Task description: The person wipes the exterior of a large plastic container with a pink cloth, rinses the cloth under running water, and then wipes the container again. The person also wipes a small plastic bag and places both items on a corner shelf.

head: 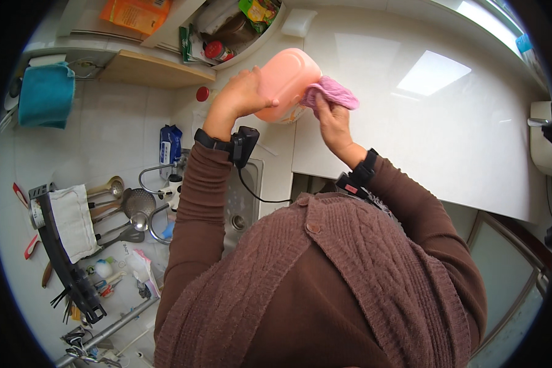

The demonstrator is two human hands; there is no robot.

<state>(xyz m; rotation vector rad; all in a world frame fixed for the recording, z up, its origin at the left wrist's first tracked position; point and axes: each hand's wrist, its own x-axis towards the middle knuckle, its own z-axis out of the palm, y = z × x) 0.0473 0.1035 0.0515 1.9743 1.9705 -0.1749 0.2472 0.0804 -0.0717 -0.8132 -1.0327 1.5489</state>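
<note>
A pink-orange plastic container (290, 76) with rounded corners is tilted above the white countertop (372, 133), its smooth bottom facing up towards me. My left hand (241, 94) grips its left side, the thumb lying along the near edge. On the right, my right hand (335, 117) holds a crumpled pink cloth (333, 92) against the container's side, where a printed pattern shows. The fingertips of my right hand are partly hidden by the cloth. The inside of the container cannot be seen.
A steel sink (239, 207) and a faucet (165, 191) lie left of my body. An open cabinet shelf (253, 55) with packets and a red-lidded jar (215, 49) is at the top. Utensils, including a skimmer (139, 202), hang at left. A white block (299, 23) sits at the counter's back.
</note>
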